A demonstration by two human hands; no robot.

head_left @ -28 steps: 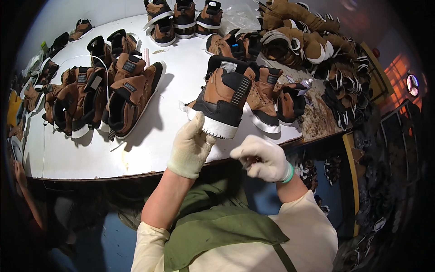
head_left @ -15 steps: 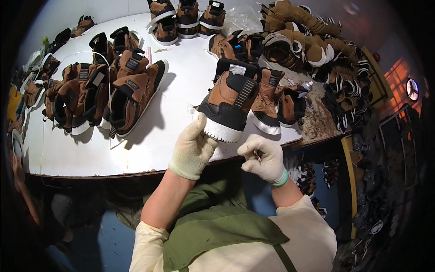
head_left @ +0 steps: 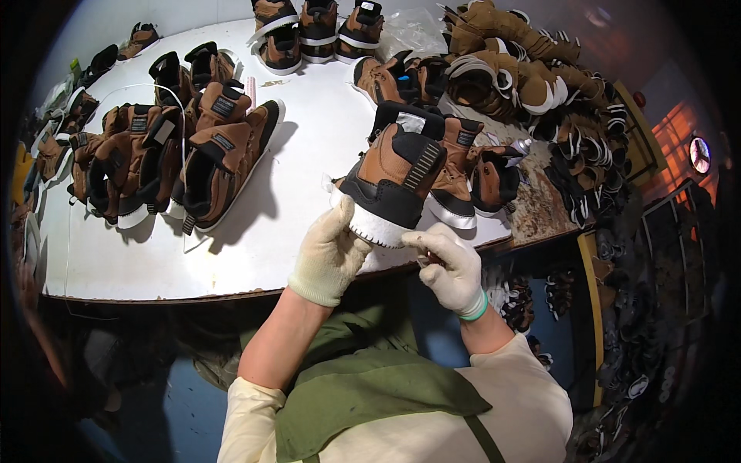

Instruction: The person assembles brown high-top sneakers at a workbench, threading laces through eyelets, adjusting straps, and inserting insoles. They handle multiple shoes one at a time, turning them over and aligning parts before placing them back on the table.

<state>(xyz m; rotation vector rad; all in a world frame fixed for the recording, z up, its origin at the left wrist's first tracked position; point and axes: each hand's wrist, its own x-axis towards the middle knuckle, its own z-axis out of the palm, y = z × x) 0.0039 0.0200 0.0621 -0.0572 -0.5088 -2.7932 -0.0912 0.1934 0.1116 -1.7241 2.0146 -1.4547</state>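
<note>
My left hand [head_left: 332, 251], in a white knit glove, grips a brown and black shoe [head_left: 397, 174] by its white sole, holding it tilted above the table's front edge. The shoe's heel faces me, with a striped patch on its side and a white piece inside the collar. Close against the sole's lower edge is my gloved right hand [head_left: 451, 270], its fingers curled in a pinch. Something small and thin shows between them, too small to name. Whether the fingertips touch the sole I cannot tell.
The white table [head_left: 262, 262] carries a cluster of brown shoes [head_left: 224, 154] on the left and stacked shoes [head_left: 318, 31] at the back. Right of the held shoe stands another shoe [head_left: 454, 177]. A big heap of tan shoes [head_left: 532, 62] fills the far right. A person's arm [head_left: 46, 347] blurs at the left edge.
My right hand has moved up and left to the sole's edge, and its fingers have shifted. The held shoe has tipped slightly. At the left edge, the other person's arm has moved.
</note>
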